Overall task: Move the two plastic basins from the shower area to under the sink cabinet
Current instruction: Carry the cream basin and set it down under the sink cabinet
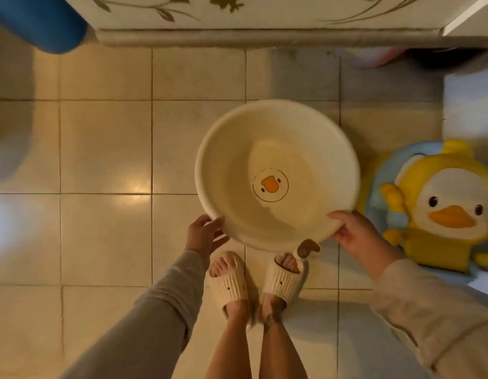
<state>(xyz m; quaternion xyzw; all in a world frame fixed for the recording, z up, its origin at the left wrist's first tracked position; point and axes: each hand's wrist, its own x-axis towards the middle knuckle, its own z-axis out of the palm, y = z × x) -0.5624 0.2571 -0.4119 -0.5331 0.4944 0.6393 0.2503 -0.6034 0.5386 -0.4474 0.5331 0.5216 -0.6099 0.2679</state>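
Note:
A round cream plastic basin (237,149) with an orange duck face printed on its bottom is held above the tiled floor, in front of my feet. My right hand (355,233) grips its near right rim, thumb over the edge. My left hand (203,235) is at the near left rim, fingers spread against the outside of the rim. A small brown piece sticks out under the basin's near edge. I see no second basin.
A cabinet base (264,36) with leaf patterns runs across the top. A blue cylinder (38,23) is at the top left. A yellow duck-shaped item (445,209) sits at the right against a white surface. Beige floor tiles (106,146) spread left.

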